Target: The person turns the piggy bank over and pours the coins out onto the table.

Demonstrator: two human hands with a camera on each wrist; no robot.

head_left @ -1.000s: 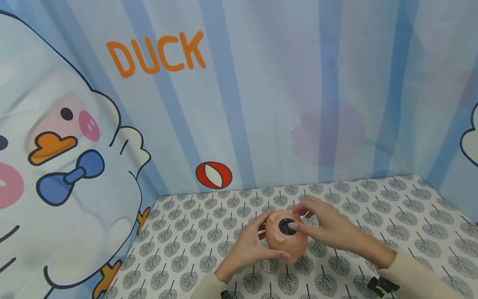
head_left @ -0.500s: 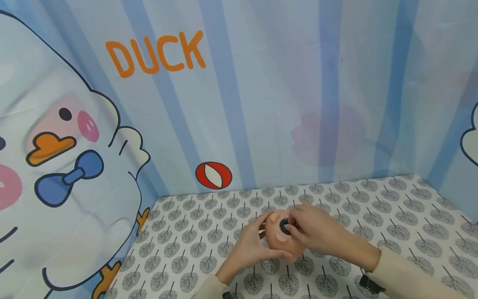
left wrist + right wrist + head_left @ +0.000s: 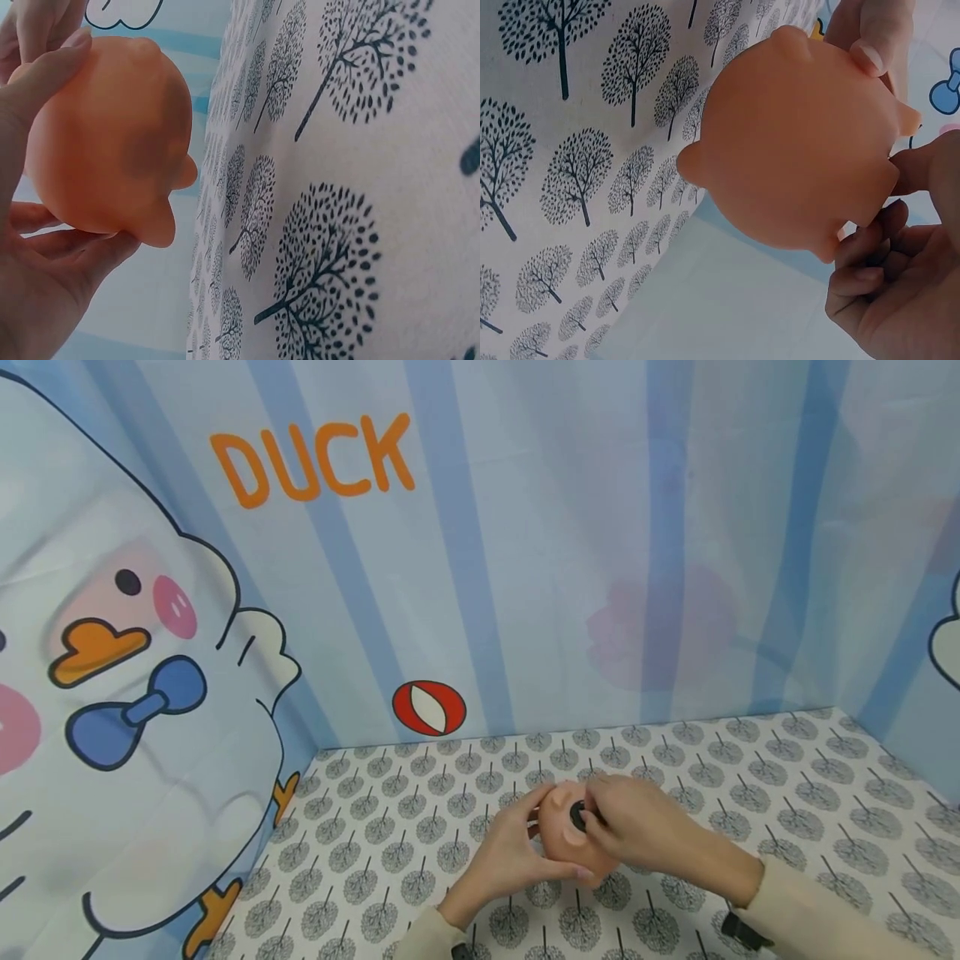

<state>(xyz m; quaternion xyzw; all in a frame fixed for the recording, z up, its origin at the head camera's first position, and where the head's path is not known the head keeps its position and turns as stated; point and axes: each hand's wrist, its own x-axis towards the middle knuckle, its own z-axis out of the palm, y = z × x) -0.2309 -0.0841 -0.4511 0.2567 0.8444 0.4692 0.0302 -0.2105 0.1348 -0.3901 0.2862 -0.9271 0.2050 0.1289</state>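
A round peach-coloured piggy bank (image 3: 561, 847) with stubby nubs is tipped so that a black round plug (image 3: 577, 816) faces up in the head view. My left hand (image 3: 502, 860) grips the bank from the left, thumb along the near side and fingers behind. At the plug, my right hand (image 3: 645, 827) pinches with thumb and curled fingers, covering part of it. The left wrist view shows the bank's smooth body (image 3: 105, 142) held above the cloth. In the right wrist view, the right fingers (image 3: 870, 270) are curled close by the nubs; the plug is hidden there.
A white cloth (image 3: 420, 827) printed with grey trees covers the table. Behind it hangs a light blue striped curtain (image 3: 540, 568) with a printed duck (image 3: 187, 777) on the left and a printed red ball (image 3: 429, 708).
My right hand has moved in over the plug, its fingers going from spread around the bank to curled and pinching. The bank has tilted slightly; my left hand keeps its grip.
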